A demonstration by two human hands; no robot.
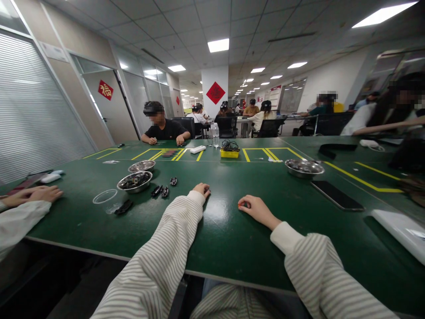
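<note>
My right hand [256, 210] rests on the green table, its thumb and fingers pinched on a small orange piece [239, 205], mostly hidden by the fingertips. To the left, my left hand [201, 189] lies on the tabletop with its fingers curled; something dark shows at the fingertips, too small to name. Several black plastic parts [160, 191] lie left of that hand. Beyond them stands a metal bowl [123, 188] filled with dark parts, and a second metal bowl [146, 164] sits just behind. A third metal bowl [304, 173], also holding dark parts, is farther right of my right hand.
A clear plastic cup [105, 198] lies near a black piece [124, 207]. Rightward are a phone [337, 195] and a white object [400, 232]. A yellow box of cables [229, 153] and a bottle [216, 135] stand farther back. Another person's hands [41, 194] rest at left; a person [164, 128] sits opposite.
</note>
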